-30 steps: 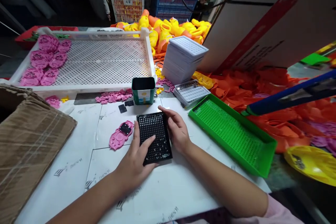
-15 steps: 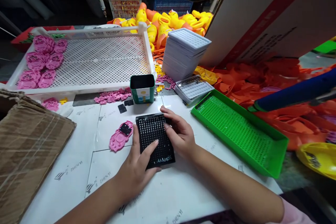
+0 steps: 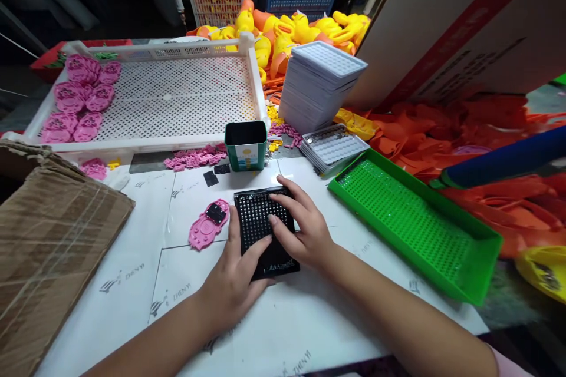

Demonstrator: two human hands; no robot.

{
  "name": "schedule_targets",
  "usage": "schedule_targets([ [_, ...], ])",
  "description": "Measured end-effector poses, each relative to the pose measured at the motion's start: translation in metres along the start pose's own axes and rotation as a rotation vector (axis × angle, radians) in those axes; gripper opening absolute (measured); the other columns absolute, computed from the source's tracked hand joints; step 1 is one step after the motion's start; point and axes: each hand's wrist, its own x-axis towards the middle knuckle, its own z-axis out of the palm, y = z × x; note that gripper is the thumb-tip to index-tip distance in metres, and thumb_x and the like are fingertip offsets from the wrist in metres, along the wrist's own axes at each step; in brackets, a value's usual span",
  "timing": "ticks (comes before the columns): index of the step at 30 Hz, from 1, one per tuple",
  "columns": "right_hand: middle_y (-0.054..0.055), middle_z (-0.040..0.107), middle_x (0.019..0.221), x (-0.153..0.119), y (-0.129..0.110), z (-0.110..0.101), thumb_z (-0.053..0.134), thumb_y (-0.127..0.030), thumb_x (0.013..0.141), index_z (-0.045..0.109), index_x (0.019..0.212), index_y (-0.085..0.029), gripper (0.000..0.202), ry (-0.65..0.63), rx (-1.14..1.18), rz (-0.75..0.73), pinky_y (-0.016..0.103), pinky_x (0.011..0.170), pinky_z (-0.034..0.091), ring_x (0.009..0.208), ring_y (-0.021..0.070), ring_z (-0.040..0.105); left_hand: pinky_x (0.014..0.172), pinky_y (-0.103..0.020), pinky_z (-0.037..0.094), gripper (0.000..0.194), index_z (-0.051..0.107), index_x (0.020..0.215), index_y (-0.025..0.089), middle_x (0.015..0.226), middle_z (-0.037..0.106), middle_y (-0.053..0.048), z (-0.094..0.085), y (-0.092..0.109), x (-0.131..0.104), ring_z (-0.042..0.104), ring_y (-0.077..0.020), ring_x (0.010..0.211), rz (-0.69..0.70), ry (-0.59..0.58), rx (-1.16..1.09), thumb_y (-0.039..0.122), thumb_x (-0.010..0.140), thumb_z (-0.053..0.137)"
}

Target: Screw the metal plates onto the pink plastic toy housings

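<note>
A black tray point(image 3: 254, 218) with rows of small shiny pieces lies on the white table covering. My left hand point(image 3: 236, 274) grips its left and lower edge, the thumb resting over the tray. My right hand point(image 3: 307, 227) reaches over the upper right part, fingers bent above the rows; whether a small piece is between them is too small to tell. Just left of the tray is a pink plastic part point(image 3: 207, 225) with a black square on it. A dark green container point(image 3: 246, 150) stands behind the tray, beside two small black squares point(image 3: 211, 178).
A white perforated crate point(image 3: 177, 94) holds pink parts at the back left. Stacked white trays point(image 3: 318, 82) stand behind, a green tray point(image 3: 411, 224) lies right, and a cardboard box point(image 3: 57, 247) is at left. Orange and yellow parts are piled beyond.
My right hand's fingers have moved left and inward over the black tray's rows. My left hand still holds the tray. The whole view has shifted slightly.
</note>
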Motion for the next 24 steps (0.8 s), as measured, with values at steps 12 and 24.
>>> schedule_targets([
  [12, 0.014, 0.035, 0.141, -0.0032, -0.0003, 0.0027, 0.056, -0.025, 0.087, 0.062, 0.120, -0.025, 0.033, -0.146, 0.005, 0.049, 0.051, 0.104, 0.049, 0.131, 0.0295, 0.046, 0.099, -0.052, 0.052, 0.059, 0.047, 0.133, 0.023, 0.160, -0.025, -0.012, -0.0012, 0.0005, 0.0003, 0.029, -0.0454, 0.141, -0.004, -0.025, -0.020, 0.011, 0.080, 0.068],
  [24, 0.014, 0.032, 0.137, -0.0034, -0.0019, 0.0018, 0.058, -0.031, 0.087, 0.056, 0.127, -0.026, 0.041, -0.191, -0.038, 0.083, 0.053, 0.106, 0.047, 0.132, 0.0316, 0.042, 0.099, -0.049, 0.054, 0.051, 0.052, 0.127, 0.019, 0.158, -0.029, -0.009, -0.0031, 0.0034, 0.0008, 0.025, -0.0466, 0.142, 0.050, -0.029, 0.011, 0.006, 0.080, 0.065],
])
